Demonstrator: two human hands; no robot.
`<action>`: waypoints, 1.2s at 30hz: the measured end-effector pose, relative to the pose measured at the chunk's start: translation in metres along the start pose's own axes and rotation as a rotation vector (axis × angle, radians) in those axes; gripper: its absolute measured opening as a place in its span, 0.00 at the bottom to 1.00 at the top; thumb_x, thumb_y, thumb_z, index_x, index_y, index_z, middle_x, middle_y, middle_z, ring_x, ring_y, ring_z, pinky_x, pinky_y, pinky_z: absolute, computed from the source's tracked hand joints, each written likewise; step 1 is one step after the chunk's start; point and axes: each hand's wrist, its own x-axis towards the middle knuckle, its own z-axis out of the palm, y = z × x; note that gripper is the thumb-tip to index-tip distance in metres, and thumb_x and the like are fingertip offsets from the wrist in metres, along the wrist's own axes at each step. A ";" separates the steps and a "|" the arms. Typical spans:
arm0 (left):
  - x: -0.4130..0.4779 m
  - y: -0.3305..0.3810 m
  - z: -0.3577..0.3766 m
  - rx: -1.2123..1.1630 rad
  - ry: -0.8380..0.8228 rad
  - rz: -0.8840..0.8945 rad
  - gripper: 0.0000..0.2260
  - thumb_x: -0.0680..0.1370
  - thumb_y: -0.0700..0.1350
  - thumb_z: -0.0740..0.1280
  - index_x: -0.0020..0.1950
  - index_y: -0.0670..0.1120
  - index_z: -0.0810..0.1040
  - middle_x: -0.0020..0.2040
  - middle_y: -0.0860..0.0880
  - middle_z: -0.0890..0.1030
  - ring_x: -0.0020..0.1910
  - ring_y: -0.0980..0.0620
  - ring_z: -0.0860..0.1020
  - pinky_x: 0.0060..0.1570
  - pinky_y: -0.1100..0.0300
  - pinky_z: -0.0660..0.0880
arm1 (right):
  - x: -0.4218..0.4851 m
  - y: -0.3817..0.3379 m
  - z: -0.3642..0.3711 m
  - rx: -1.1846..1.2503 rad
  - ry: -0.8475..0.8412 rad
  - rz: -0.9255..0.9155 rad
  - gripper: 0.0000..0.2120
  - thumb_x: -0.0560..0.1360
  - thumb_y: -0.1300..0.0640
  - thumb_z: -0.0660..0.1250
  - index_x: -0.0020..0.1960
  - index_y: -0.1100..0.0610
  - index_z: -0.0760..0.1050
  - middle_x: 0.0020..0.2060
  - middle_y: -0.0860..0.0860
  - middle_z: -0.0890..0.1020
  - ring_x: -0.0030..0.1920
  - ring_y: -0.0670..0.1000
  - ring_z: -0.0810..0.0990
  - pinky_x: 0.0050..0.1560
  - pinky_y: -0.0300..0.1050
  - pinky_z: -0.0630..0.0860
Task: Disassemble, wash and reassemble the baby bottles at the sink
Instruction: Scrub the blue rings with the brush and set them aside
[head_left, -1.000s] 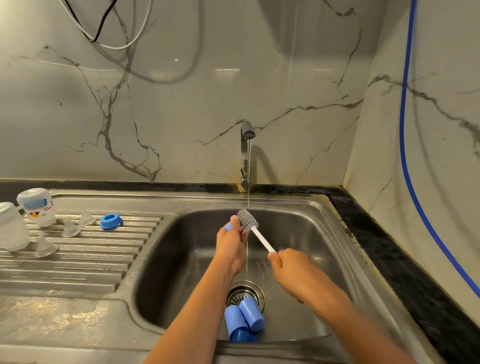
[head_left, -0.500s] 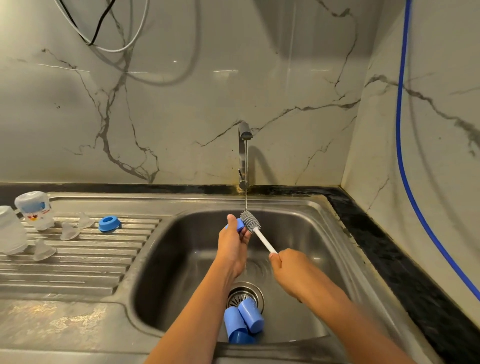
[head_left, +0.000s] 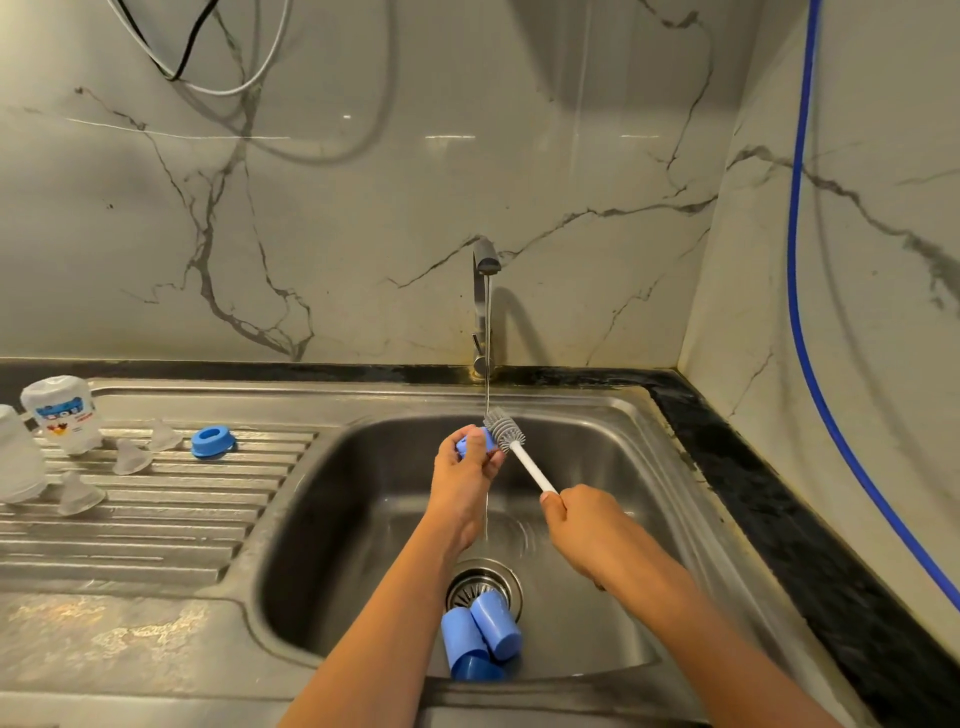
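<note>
Left hand (head_left: 465, 475) pinches a blue ring (head_left: 475, 442) under the faucet (head_left: 483, 301) stream; right hand (head_left: 582, 525) grips the brush (head_left: 530, 465), bristles touching it. Blue caps (head_left: 480, 639) lie by the steel sink's (head_left: 597, 405) drain; 2 bottles (head_left: 62, 415) stand at the drainboard's (head_left: 156, 519) left edge, below marble walls (head_left: 363, 234).

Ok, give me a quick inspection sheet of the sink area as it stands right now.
Surface: steel sink with tap running; ribbed drainboard on the left.
Job's things: bottle brush head against a small blue bottle part under the stream; blue caps at the drain; printed bottle, clear bottle, three clear teats and blue ring on the drainboard.
Clutter: nothing seen.
Hands: left hand holds the blue part; right hand grips the brush handle.
Cables: black and white cables hang top left; blue cable runs down the right wall.
Surroundings: marbled wall, black counter edge.
</note>
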 end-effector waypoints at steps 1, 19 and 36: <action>0.002 0.001 -0.002 -0.017 0.044 0.006 0.13 0.82 0.42 0.60 0.65 0.39 0.70 0.60 0.37 0.77 0.47 0.52 0.78 0.56 0.59 0.76 | -0.003 -0.002 0.001 0.006 -0.030 -0.006 0.18 0.83 0.48 0.49 0.49 0.56 0.75 0.32 0.49 0.71 0.28 0.48 0.69 0.30 0.43 0.69; 0.002 0.001 -0.004 0.200 -0.049 0.016 0.21 0.79 0.59 0.59 0.51 0.40 0.76 0.38 0.48 0.74 0.36 0.56 0.69 0.47 0.60 0.69 | -0.008 -0.004 0.000 0.056 -0.043 -0.031 0.20 0.82 0.48 0.49 0.52 0.59 0.75 0.38 0.53 0.74 0.31 0.51 0.71 0.39 0.47 0.73; -0.005 0.008 -0.008 0.167 -0.202 -0.069 0.13 0.81 0.42 0.62 0.64 0.39 0.74 0.48 0.46 0.77 0.41 0.55 0.72 0.45 0.62 0.73 | 0.002 0.005 0.000 0.060 -0.031 0.018 0.16 0.82 0.48 0.49 0.47 0.56 0.70 0.39 0.53 0.75 0.28 0.50 0.68 0.36 0.45 0.71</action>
